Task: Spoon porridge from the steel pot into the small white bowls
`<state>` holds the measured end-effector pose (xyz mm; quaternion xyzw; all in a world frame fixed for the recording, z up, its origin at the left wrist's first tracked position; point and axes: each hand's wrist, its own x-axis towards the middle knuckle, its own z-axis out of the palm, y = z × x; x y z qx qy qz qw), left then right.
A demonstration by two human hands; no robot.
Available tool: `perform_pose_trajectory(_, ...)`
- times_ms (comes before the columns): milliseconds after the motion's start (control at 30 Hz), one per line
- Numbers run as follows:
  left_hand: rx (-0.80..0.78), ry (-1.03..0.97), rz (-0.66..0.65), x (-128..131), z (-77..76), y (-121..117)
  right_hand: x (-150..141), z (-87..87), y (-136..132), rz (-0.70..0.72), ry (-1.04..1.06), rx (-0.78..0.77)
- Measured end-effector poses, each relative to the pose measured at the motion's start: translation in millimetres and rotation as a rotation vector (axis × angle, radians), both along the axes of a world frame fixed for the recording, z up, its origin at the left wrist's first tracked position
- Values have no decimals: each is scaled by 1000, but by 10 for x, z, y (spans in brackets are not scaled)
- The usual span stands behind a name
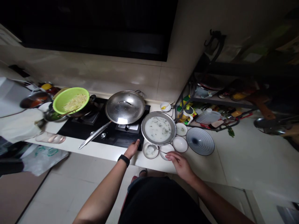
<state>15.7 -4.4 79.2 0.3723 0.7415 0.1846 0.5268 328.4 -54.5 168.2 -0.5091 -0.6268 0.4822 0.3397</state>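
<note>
My right hand (179, 164) is closed around the thin handle of a metal ladle (151, 148). The ladle's head sits in a small white bowl (147, 154) holding some whitish liquid. My left hand (132, 149), with a dark watch at the wrist, rests at the cooktop's front edge, thumb stretched out; nothing shows in it. Just beyond both hands stands a large metal basin (157, 129) of milky soup with green bits. More small bowls, one white bowl (180, 144) among them, crowd its right side.
A lidded wok (125, 107) sits on the black cooktop (112, 138), its long handle pointing toward me. Left of it is a green basin (58, 104) of pale shreds. A striped bowl (201, 141) stands at the right, below a spice rack (218, 101).
</note>
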Motion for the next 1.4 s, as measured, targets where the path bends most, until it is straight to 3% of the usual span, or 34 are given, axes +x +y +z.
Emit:
perform_pose_trajectory(100,19,6,-6,1,-6,1,38,135,-64,372,-243,293)
perform_pose_trajectory(200,23,3,-6,1,-10,3,76,275,-73,489,-352,434)
perform_pose_trajectory(267,23,-1,-5,1,-6,3,104,328,-16,427,-336,445)
perform_pose_trajectory(367,17,-4,2,2,7,5,173,299,190,223,-299,396)
perform_pose_trajectory(600,-7,5,-4,0,-1,17,381,-101,791,-189,-270,286)
perform_pose_trajectory(867,-19,-3,21,-1,17,11,292,-296,927,-580,165,-143)
perform_pose_trajectory(1100,-7,-8,16,5,34,5,337,-278,910,-724,373,-242)
perform_pose_trajectory(1400,-7,2,22,6,20,4,273,-28,802,-681,400,-213)
